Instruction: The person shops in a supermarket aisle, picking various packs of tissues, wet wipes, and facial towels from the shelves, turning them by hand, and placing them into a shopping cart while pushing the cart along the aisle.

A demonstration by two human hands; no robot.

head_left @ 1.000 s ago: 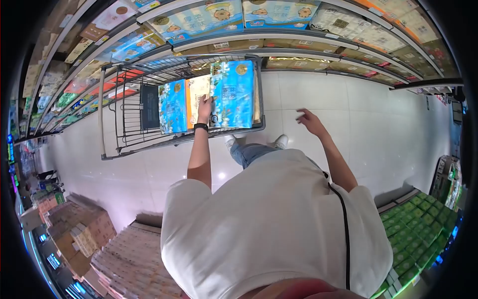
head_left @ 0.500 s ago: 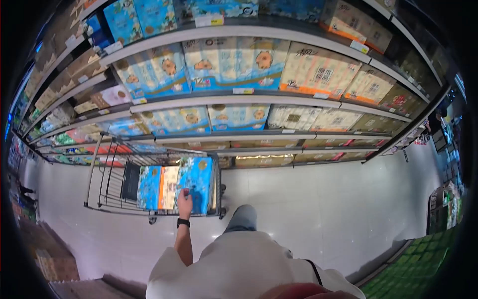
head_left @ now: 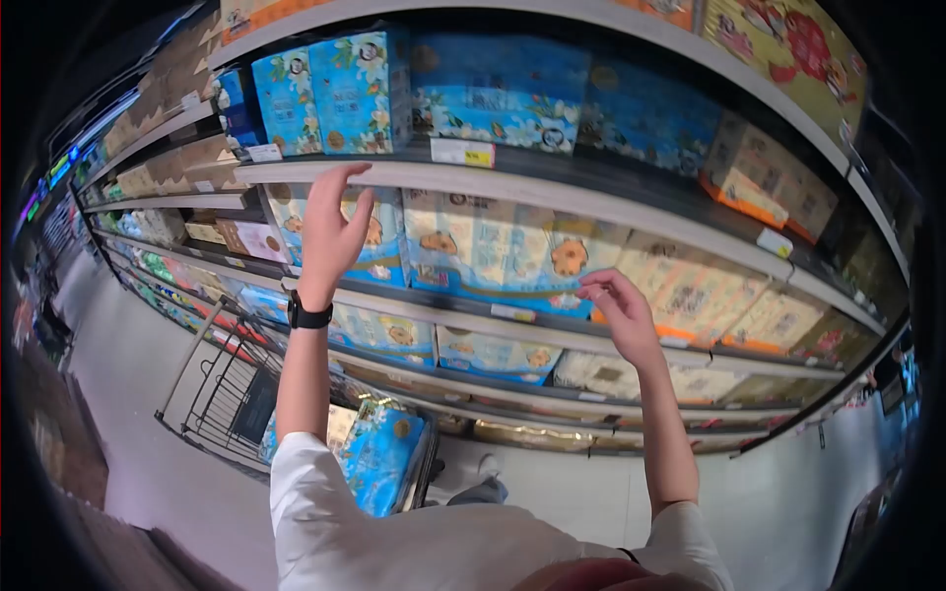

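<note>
My left hand (head_left: 338, 231), with a dark watch on its wrist, is raised before the shelf edge, thumb and fingers apart, holding nothing. Above it, a blue flower-printed tissue pack (head_left: 348, 94) stands on the upper shelf (head_left: 631, 202). My right hand (head_left: 623, 313) is lower and to the right, fingers loosely bent and apart, also without anything in it. It hovers in front of a cream-and-blue pack with a bear picture (head_left: 507, 241), beside a cream-and-orange pack (head_left: 680, 281). Contact with the shelf or packs cannot be made out for either hand.
A wire shopping cart (head_left: 212, 386) stands below on the left, with a blue flower-printed pack (head_left: 379, 453) and a cream pack inside. Another wide blue pack (head_left: 498, 94) sits on the upper shelf. Pale floor (head_left: 581, 492) runs along the shelving.
My left hand has let go of the blue pack in the cart and risen to the upper shelf edge. My right hand has come into view. The view has shifted nearer the upper shelves.
</note>
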